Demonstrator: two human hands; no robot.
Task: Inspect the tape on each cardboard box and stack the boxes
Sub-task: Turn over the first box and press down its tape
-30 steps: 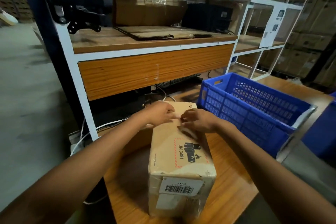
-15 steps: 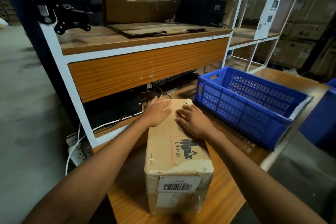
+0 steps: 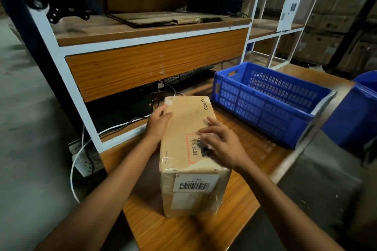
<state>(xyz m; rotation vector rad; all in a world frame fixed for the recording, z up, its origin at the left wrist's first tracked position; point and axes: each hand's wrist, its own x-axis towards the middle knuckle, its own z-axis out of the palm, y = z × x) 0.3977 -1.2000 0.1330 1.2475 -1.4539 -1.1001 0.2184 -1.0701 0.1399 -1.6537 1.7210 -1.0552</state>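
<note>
Wooden table (image 3: 234, 220), lower centre of frame: cardboard box (image 3: 183, 124) lies flat on it, long axis running from bottom centre toward the top. Left hand (image 3: 158, 125) grips the box's upper left edge. Right hand (image 3: 223, 145) rests flat on top, fingers spread, grasping nothing, and is nearer the close end.

A: Light?
B: Dim, corners v. dark. Soft shadow left of box (image 3: 189, 126).
A: Sharp?
B: Centre ok; right hand (image 3: 223, 145) motion-blurred, bkgd boxes (image 3: 334, 26) soft. Wide-angle bends shelf frame (image 3: 51, 32) at edges.
</note>
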